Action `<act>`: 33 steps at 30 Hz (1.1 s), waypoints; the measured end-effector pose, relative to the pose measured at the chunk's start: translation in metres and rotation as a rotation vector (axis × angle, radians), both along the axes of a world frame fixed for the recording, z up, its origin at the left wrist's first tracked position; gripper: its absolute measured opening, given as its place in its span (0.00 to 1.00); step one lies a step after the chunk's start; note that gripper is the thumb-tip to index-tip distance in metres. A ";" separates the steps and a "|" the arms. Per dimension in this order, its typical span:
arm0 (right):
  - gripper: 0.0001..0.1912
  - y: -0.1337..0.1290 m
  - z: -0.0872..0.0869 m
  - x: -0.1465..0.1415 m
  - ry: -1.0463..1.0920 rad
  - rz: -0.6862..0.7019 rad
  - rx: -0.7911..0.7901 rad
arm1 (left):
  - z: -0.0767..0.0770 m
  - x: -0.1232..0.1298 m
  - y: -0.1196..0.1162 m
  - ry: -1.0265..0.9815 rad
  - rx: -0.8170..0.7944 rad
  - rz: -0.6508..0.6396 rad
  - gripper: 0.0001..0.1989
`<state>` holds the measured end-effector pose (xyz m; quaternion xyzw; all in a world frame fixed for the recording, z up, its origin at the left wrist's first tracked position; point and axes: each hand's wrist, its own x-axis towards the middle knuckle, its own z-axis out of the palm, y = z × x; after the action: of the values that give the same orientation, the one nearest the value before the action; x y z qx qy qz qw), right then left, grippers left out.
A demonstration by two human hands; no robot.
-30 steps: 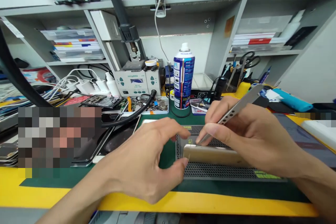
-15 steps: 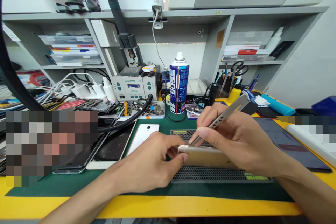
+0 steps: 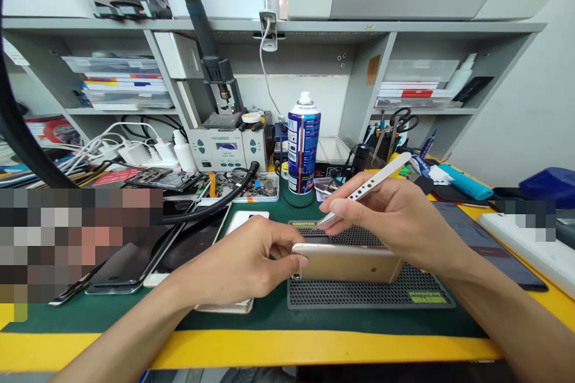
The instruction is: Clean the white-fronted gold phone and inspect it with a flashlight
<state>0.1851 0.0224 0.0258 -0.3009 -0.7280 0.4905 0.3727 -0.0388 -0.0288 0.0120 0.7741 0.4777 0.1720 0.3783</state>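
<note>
A gold phone (image 3: 345, 264) stands on its long edge on a grey honeycomb mat (image 3: 359, 298). My left hand (image 3: 258, 260) pinches its left end between thumb and fingers. My right hand (image 3: 381, 209) holds silver tweezers (image 3: 371, 184), thumb and fingers closed round them. The tweezers slant down to the left, their tip behind the phone's upper left edge and apart from it. What lies on the phone's far side is mostly hidden.
Behind the mat stands a blue spray can (image 3: 304, 146). A white phone (image 3: 240, 221) and dark phones (image 3: 135, 257) lie left. A tray of small parts (image 3: 265, 187) and a grey station (image 3: 229, 149) stand behind. A dark tablet (image 3: 485, 245) lies right.
My right hand has drawn back from the phone's top edge, lifting the tweezers' tip off it. More of the phone's right end shows. The view has shifted slightly.
</note>
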 end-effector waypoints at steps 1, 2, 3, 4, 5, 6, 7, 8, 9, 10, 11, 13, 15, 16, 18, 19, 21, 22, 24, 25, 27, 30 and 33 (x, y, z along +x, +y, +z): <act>0.11 -0.001 0.000 0.000 -0.025 -0.002 0.007 | 0.000 -0.001 0.000 0.011 0.001 -0.005 0.13; 0.11 -0.002 0.000 0.000 -0.050 -0.010 0.017 | 0.000 -0.001 0.001 0.020 0.000 -0.008 0.13; 0.10 -0.003 0.000 -0.001 -0.068 -0.023 0.030 | -0.001 -0.001 0.001 0.026 -0.002 -0.009 0.13; 0.10 -0.004 0.000 -0.002 -0.075 -0.038 0.049 | -0.001 -0.002 0.001 0.031 -0.003 -0.010 0.13; 0.10 -0.006 -0.001 -0.003 -0.074 -0.055 0.078 | -0.002 -0.002 0.002 0.033 0.001 -0.008 0.13; 0.09 -0.007 -0.001 -0.004 -0.071 -0.074 0.116 | -0.003 -0.002 0.002 0.031 0.006 -0.005 0.14; 0.09 -0.008 -0.002 -0.006 -0.066 -0.094 0.163 | -0.003 -0.002 0.001 0.026 0.012 -0.004 0.14; 0.10 -0.010 -0.003 -0.007 -0.063 -0.111 0.211 | -0.004 -0.002 0.001 0.018 0.018 -0.003 0.13; 0.10 -0.011 -0.003 -0.008 -0.063 -0.124 0.250 | -0.004 -0.002 0.001 0.012 0.020 -0.001 0.13; 0.10 -0.012 -0.004 -0.009 -0.065 -0.133 0.277 | -0.004 -0.002 0.000 0.006 0.014 0.001 0.13; 0.10 -0.012 -0.005 -0.009 -0.067 -0.137 0.292 | -0.004 -0.002 0.000 0.001 -0.001 0.003 0.13; 0.09 -0.013 -0.006 -0.010 -0.076 -0.142 0.301 | -0.004 -0.001 -0.001 -0.004 -0.022 0.002 0.13; 0.10 -0.013 -0.008 -0.010 -0.083 -0.150 0.311 | -0.004 -0.001 -0.001 -0.003 -0.024 0.000 0.14; 0.10 -0.013 -0.008 -0.010 -0.087 -0.157 0.322 | -0.004 -0.001 -0.001 -0.002 -0.016 -0.002 0.14; 0.10 -0.013 -0.009 -0.011 -0.095 -0.172 0.343 | -0.004 -0.001 -0.001 -0.002 -0.008 -0.008 0.14; 0.10 -0.014 -0.009 -0.011 -0.096 -0.179 0.352 | -0.004 -0.001 -0.001 -0.005 -0.012 -0.009 0.13; 0.10 -0.014 -0.009 -0.012 -0.099 -0.186 0.366 | -0.006 -0.001 -0.001 -0.011 -0.023 -0.011 0.13; 0.10 -0.014 -0.009 -0.013 -0.100 -0.186 0.372 | -0.006 -0.002 -0.001 -0.012 -0.026 -0.010 0.13; 0.11 -0.015 -0.009 -0.013 -0.106 -0.183 0.384 | -0.007 -0.002 -0.001 -0.011 -0.021 -0.013 0.13; 0.12 -0.015 -0.009 -0.013 -0.109 -0.182 0.389 | -0.007 -0.003 -0.001 -0.010 -0.015 -0.016 0.13; 0.12 -0.015 -0.009 -0.012 -0.115 -0.181 0.395 | -0.008 -0.003 -0.002 -0.010 -0.011 -0.018 0.14; 0.12 -0.015 -0.009 -0.011 -0.119 -0.178 0.389 | -0.006 -0.001 -0.002 -0.007 -0.019 -0.011 0.14; 0.13 -0.016 -0.009 -0.011 -0.123 -0.171 0.378 | -0.004 0.000 -0.001 0.001 -0.027 -0.002 0.15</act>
<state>0.1743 0.0067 0.0165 -0.3158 -0.8002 0.2925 0.4177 -0.0386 -0.0301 0.0078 0.7696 0.4793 0.1645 0.3886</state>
